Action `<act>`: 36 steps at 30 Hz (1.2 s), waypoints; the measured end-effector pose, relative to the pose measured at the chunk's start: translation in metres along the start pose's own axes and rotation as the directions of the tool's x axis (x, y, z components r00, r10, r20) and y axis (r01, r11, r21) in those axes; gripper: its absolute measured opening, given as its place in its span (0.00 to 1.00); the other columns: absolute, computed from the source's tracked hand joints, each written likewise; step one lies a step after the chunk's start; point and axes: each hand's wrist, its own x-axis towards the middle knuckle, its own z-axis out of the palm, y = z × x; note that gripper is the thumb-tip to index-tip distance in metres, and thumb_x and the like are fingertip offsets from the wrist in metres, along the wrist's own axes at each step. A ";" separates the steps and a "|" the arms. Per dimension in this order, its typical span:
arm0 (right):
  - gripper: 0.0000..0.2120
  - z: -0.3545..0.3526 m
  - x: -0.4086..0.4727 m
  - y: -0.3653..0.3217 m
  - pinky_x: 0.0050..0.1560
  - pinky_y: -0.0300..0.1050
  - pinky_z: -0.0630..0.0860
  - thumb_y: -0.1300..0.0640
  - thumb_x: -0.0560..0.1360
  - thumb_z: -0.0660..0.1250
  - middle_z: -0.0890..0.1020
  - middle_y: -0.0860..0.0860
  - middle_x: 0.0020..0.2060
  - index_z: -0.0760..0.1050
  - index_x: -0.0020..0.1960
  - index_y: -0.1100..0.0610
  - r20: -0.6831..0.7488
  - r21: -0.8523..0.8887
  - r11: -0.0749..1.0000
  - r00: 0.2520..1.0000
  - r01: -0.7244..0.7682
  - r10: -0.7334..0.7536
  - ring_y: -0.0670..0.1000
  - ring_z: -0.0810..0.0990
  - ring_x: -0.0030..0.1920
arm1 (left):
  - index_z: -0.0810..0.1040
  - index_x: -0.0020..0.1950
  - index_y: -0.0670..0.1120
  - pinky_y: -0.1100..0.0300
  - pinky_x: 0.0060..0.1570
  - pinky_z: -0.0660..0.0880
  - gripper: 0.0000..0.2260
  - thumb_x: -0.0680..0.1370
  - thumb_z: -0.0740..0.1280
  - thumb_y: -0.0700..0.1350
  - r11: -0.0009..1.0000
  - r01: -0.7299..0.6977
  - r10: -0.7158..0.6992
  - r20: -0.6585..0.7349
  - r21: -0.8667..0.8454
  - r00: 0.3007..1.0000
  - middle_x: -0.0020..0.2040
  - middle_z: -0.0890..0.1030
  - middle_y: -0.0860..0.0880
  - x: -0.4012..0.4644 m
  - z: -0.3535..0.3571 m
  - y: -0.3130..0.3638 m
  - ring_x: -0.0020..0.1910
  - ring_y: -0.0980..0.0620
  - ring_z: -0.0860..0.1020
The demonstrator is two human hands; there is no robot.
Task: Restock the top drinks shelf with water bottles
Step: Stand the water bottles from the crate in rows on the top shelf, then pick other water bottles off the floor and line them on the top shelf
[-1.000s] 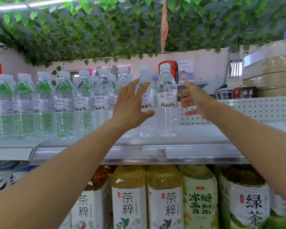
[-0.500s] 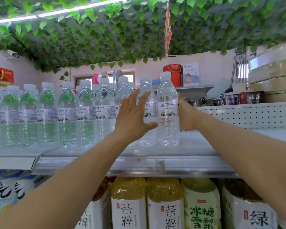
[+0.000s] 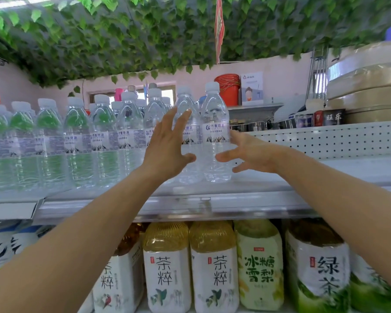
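The end water bottle (image 3: 215, 136) stands upright at the right end of the row on the top shelf (image 3: 190, 206); full, smooth and tall, it looks tippy, best taken round the labelled waist. Both arms reach up; the left hand (image 3: 167, 150) is spread flat before the neighbouring bottle; the right hand (image 3: 248, 152) hovers beside the end bottle, fingers splayed, gripping nothing.

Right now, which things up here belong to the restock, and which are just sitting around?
Part of the job:
- end water bottle, rightmost in the row
- row of water bottles
- top shelf
- left hand
- right hand

Just there:
- tea bottles on the shelf below
- red bucket
- hanging leaves
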 end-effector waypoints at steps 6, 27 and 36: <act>0.31 0.011 -0.010 -0.013 0.61 0.54 0.72 0.61 0.74 0.74 0.75 0.39 0.58 0.65 0.72 0.47 -0.066 -0.027 1.000 0.998 -0.016 0.015 0.52 0.73 0.67 | 0.49 0.81 0.53 0.50 0.77 0.50 0.45 0.74 0.75 0.48 0.999 0.033 -0.034 0.047 0.025 0.998 0.82 0.44 0.50 -0.002 -0.006 0.004 0.80 0.47 0.46; 0.17 0.124 -0.265 0.070 0.47 0.44 0.68 0.56 0.76 0.68 0.77 0.53 0.58 0.74 0.65 0.55 -0.242 -0.781 0.617 0.866 0.094 -0.438 0.55 0.77 0.56 | 0.70 0.71 0.54 0.49 0.48 0.79 0.23 0.77 0.70 0.52 0.930 0.218 -0.182 0.145 -0.296 0.973 0.59 0.77 0.56 -0.278 -0.003 0.095 0.51 0.56 0.77; 0.18 0.179 -0.388 0.184 0.55 0.56 0.76 0.50 0.78 0.66 0.77 0.49 0.59 0.72 0.67 0.49 -0.181 -0.616 0.742 0.964 -0.265 0.194 0.54 0.78 0.54 | 0.72 0.68 0.55 0.49 0.49 0.79 0.21 0.76 0.71 0.53 0.819 0.483 -0.218 0.610 -0.311 0.762 0.51 0.79 0.57 -0.416 0.060 0.119 0.43 0.56 0.80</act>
